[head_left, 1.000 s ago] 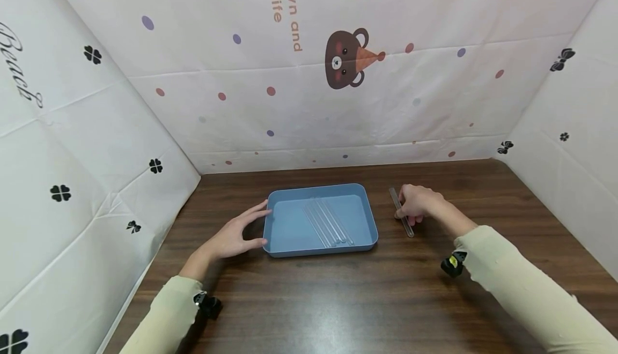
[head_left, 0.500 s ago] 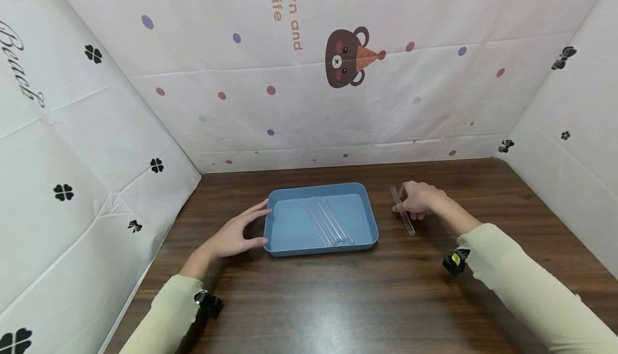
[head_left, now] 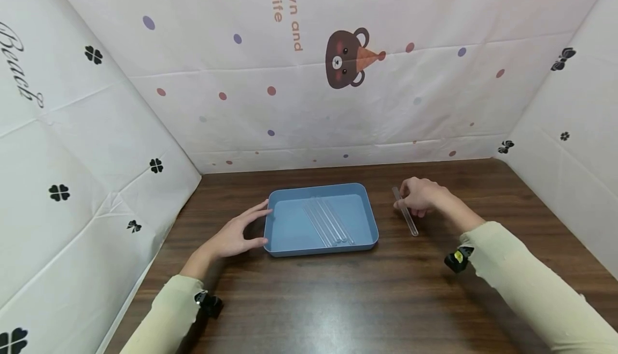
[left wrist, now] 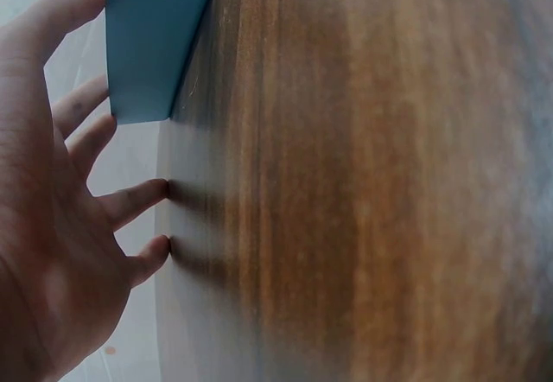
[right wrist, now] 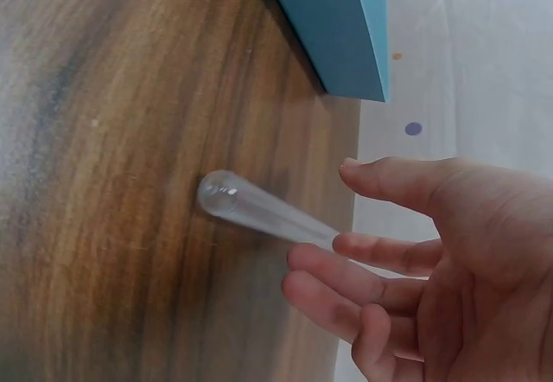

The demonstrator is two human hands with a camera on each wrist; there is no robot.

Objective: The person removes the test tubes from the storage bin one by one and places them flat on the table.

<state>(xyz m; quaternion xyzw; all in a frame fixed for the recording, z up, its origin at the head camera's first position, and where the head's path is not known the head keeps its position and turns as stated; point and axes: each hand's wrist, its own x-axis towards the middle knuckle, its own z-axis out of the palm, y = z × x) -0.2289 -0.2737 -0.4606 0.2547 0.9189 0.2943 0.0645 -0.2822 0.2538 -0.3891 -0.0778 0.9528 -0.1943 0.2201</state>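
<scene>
In the head view, a shallow blue tray (head_left: pixel 289 225) holds several clear glass test tubes (head_left: pixel 329 222) lying side by side. My left hand (head_left: pixel 236 234) is spread at the tray's left side, with fingertips and thumb touching its wall. To the right of the tray, a single clear test tube (head_left: pixel 410 222) lies on the table. My right hand (head_left: pixel 421 196) is over its far part. In the right wrist view, the tube's rounded end (right wrist: pixel 220 194) points away from the hand; the index fingertip meets the tube, while the thumb stands apart from it.
The dark wood table (head_left: pixel 309 295) bears the tray and the loose tube. White printed sheets (head_left: pixel 270 107) rise behind the table and on both sides. A small black camera sits on each wrist, the right one (head_left: pixel 457 259) marked with yellow.
The loose test tube has shifted slightly to the right, and my right hand has moved a little with it. My left hand and the tray have stayed in place.
</scene>
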